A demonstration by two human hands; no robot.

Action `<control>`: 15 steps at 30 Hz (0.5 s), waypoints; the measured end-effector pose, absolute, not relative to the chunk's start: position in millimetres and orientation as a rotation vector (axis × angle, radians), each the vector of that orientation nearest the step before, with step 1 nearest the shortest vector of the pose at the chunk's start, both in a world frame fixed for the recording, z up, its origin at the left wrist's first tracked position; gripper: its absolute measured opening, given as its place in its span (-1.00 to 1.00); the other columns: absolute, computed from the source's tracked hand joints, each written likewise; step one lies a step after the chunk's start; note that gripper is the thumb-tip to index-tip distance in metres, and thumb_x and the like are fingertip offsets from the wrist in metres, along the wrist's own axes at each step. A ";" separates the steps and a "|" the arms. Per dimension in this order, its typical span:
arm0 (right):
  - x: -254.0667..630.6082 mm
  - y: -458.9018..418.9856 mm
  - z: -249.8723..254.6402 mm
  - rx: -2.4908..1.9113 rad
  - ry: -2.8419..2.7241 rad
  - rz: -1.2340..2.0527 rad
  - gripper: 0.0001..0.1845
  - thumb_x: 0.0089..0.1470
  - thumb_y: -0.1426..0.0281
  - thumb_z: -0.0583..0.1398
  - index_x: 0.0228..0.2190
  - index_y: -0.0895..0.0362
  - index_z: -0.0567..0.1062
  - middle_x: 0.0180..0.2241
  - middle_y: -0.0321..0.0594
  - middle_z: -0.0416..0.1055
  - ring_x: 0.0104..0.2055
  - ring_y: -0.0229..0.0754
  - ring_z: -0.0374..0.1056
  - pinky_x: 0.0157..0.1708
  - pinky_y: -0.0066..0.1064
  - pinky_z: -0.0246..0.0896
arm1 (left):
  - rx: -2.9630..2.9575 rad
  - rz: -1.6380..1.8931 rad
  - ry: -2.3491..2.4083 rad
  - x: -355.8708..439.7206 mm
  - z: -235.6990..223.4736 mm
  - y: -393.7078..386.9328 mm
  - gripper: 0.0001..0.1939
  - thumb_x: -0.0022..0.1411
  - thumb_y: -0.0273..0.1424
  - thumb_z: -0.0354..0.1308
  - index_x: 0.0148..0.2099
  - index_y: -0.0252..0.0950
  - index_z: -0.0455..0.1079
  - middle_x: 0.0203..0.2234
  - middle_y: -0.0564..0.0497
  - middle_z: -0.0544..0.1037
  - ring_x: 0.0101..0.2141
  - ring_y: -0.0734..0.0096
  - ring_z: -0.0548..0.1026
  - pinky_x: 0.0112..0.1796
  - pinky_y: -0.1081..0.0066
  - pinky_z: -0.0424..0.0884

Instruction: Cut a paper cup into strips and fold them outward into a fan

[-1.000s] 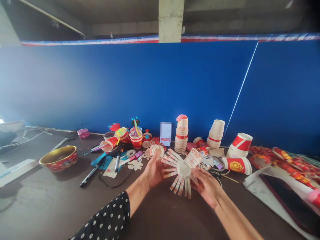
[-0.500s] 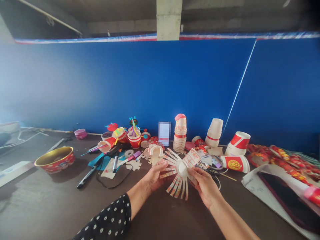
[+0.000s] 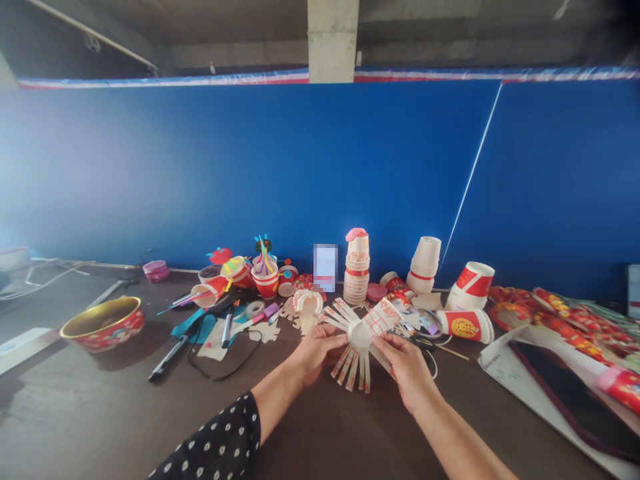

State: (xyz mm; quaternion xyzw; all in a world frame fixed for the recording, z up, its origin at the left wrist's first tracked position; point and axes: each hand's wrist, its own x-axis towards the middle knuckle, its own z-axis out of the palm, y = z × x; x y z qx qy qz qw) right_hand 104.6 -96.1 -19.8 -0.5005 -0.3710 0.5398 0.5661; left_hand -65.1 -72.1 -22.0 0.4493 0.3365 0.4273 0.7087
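Note:
Both hands hold a white paper cup (image 3: 361, 335) whose wall is cut into several strips that fan out like spokes, red print on their outer faces. My left hand (image 3: 315, 351) pinches strips on the cup's left side, thumb on top. My right hand (image 3: 407, 366) grips the strips on the lower right, fingers curled round them. The cup is lifted a little above the dark brown table (image 3: 125, 420), its round bottom turned toward me.
Behind the hands lie cut cup pieces (image 3: 306, 305), markers (image 3: 227, 329), a tape roll (image 3: 259, 309) and decorated red cups (image 3: 266, 280). Cup stacks (image 3: 357, 269) stand at the blue wall; a gold-rimmed red bowl (image 3: 103, 323) sits left; red printed paper (image 3: 560, 320) lies right.
My left hand has closed from an open palm behind the cup to a pinch on its left strips. The cup has turned and tipped slightly; the lower strips hang closer together.

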 end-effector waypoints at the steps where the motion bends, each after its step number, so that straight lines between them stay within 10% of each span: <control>1: 105.0 -95.6 -20.1 -1.175 -0.856 1.262 -0.75 -0.38 0.26 0.37 -0.57 0.14 0.52 -0.61 -0.36 0.47 -0.54 -0.23 0.35 -0.55 -0.46 0.16 | 0.987 0.950 0.753 -65.6 -23.0 -71.0 -0.66 -0.08 -0.32 0.29 -0.24 -0.42 0.45 -0.48 -0.12 0.56 -0.48 0.33 0.51 -0.44 0.43 0.36; 15: 111.0 -87.6 -33.1 -1.056 -0.810 1.337 -0.70 -0.35 0.25 0.39 -0.53 0.16 0.50 -0.62 -0.36 0.44 -0.56 -0.31 0.32 -0.52 -0.50 0.17 | 0.674 0.936 0.531 -82.6 -22.4 -63.5 -0.52 0.00 -0.12 0.10 -0.30 -0.52 0.44 -0.39 -0.27 0.54 -0.39 0.16 0.51 -0.34 0.28 0.38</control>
